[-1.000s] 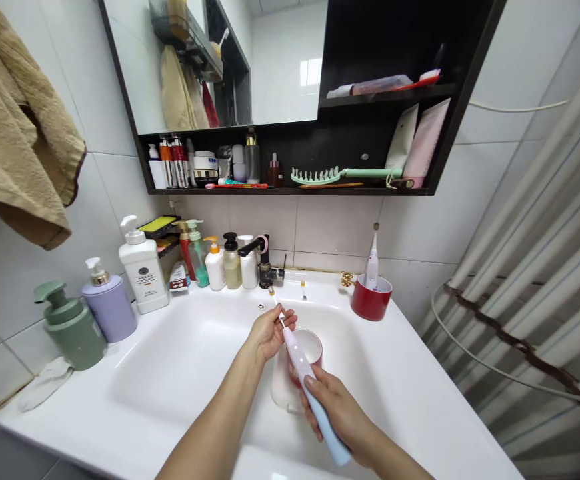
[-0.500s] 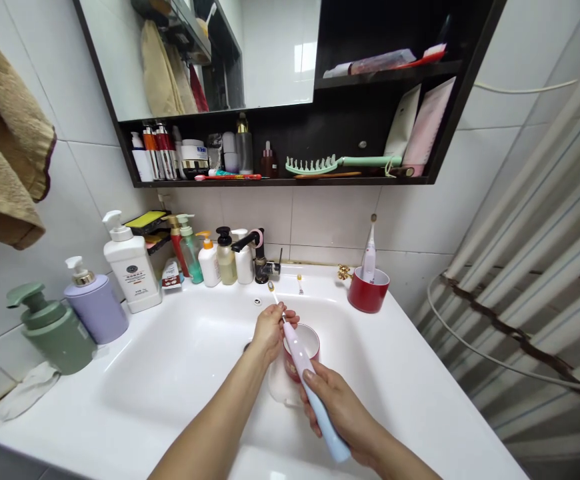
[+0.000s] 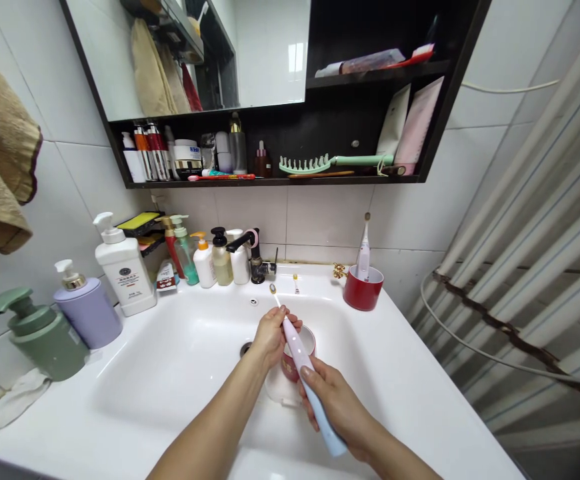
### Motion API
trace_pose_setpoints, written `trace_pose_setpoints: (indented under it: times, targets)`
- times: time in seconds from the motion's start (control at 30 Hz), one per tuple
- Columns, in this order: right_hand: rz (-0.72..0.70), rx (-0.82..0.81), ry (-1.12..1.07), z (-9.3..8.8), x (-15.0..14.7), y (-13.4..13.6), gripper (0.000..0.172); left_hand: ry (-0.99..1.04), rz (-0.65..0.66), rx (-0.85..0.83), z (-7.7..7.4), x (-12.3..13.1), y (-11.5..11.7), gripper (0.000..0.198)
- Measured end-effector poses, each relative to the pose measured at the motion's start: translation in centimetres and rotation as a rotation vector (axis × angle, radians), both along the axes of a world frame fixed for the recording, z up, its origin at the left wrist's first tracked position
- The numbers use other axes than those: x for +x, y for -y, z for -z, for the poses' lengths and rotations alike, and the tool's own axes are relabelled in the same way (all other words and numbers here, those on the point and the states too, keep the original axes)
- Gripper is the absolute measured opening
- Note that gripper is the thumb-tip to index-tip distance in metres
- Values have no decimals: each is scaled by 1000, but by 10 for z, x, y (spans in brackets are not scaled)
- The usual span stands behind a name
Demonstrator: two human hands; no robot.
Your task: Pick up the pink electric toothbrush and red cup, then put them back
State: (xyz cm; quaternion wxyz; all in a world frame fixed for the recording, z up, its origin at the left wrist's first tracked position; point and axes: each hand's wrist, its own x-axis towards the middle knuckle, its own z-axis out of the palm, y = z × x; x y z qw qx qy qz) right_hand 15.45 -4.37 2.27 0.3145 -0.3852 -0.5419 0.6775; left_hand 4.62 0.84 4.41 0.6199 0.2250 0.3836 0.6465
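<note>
Over the white sink [image 3: 170,360] my right hand [image 3: 337,407] is wrapped round the blue lower handle of an electric toothbrush [image 3: 303,363], thumb pressed on its front. The brush head points up and away toward the black faucet [image 3: 253,257]. My left hand [image 3: 270,333] pinches the thin neck of the toothbrush near the top of its pink body. Right under both hands a cup [image 3: 295,367], white outside and red inside, stands in the basin, partly hidden by them.
A red cup [image 3: 365,288] with a second electric toothbrush stands on the rim at the right. Several pump bottles [image 3: 125,267] line the left rim and back. A dark shelf [image 3: 280,153] with toiletries and a green comb hangs above. A striped curtain [image 3: 535,267] hangs right.
Both hands keep their hold on the toothbrush over the cup. The view has shifted slightly, so everything sits a little further left and lower in the frame.
</note>
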Motion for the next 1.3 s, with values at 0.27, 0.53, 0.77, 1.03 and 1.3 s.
trace_pose_setpoints:
  times: [0.27, 0.53, 0.77, 1.03, 1.3]
  targets:
    - [-57, -145, -173, -7, 1, 1, 25, 78, 31, 53, -1, 1, 0, 10]
    - [-40, -178, -227, -2, -3, 4, 26, 85, 68, 104, -2, 3, 2, 12]
    - [-4, -53, -228, -16, -10, 0, 25, -54, 34, 130, -13, -3, 2, 16]
    - [293, 424, 104, -32, -17, -70, 26, -1019, -23, 331, 24, -27, 20, 15]
    - [287, 527, 356, 9, -19, -87, 26, -1550, 206, 526, 44, -22, 25, 16]
